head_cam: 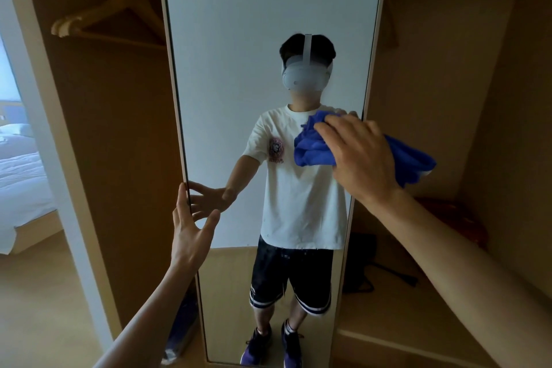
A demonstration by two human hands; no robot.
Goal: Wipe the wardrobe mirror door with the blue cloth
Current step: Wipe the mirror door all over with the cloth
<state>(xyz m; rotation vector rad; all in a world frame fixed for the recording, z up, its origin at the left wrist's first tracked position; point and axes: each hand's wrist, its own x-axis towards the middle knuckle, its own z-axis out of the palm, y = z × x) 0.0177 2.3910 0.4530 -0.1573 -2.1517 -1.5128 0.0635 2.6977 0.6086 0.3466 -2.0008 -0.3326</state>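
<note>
A right hand (358, 155) presses a soft, bunched blue cloth (310, 146) flat-palmed against the mirror door (239, 24) near its right edge, while the left hand (191, 224), fingers spread, steadies the door's left edge.

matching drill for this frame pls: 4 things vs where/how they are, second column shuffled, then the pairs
Things:
1. blue cloth
2. left hand
3. wooden hanger
4. bed

Places or states:
A. far left, seen beyond the wardrobe
B. bunched under the right hand, near the right edge of the mirror door
C. fingers spread, at the door's left edge
D. inside the open wardrobe, upper left

Pairs: 1-B, 2-C, 3-D, 4-A
</note>
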